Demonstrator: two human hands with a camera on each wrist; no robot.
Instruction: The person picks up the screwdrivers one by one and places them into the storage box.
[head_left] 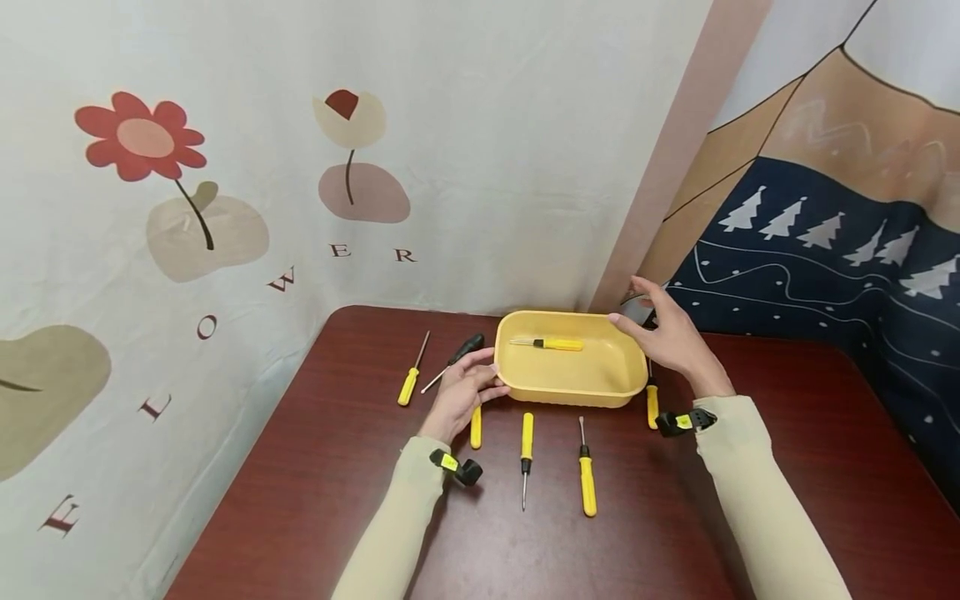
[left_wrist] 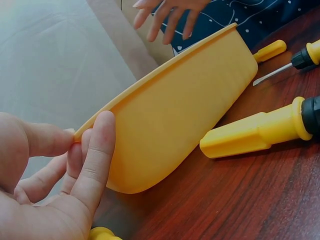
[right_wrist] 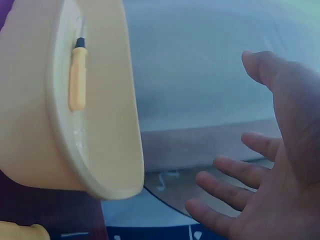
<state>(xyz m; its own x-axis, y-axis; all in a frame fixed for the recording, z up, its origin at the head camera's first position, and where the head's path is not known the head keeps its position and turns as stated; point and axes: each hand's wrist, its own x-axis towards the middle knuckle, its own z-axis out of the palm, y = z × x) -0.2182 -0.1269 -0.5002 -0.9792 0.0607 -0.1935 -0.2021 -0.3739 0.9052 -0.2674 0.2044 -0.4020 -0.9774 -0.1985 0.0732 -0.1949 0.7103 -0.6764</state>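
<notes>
A yellow plastic bin [head_left: 570, 393] sits toward the back of the table, with one yellow-handled screwdriver [head_left: 562, 344] lying inside it. My left hand [head_left: 462, 392] pinches the bin's left rim; in the left wrist view the thumb [left_wrist: 47, 140] is at the lip and the fingers press the outer wall. My right hand [head_left: 670, 335] is raised beside the bin's right end, fingers spread and holding nothing. In the right wrist view a gap shows between that hand [right_wrist: 260, 165] and the bin [right_wrist: 30, 100].
Several yellow-handled screwdrivers lie around the bin, including one at left [head_left: 409, 385], two in front [head_left: 527, 437] [head_left: 587, 487] and one at right [head_left: 652, 406]. A black-handled screwdriver [head_left: 467, 347] lies behind my left hand. A printed curtain [head_left: 480, 167] hangs behind the table [head_left: 315, 500].
</notes>
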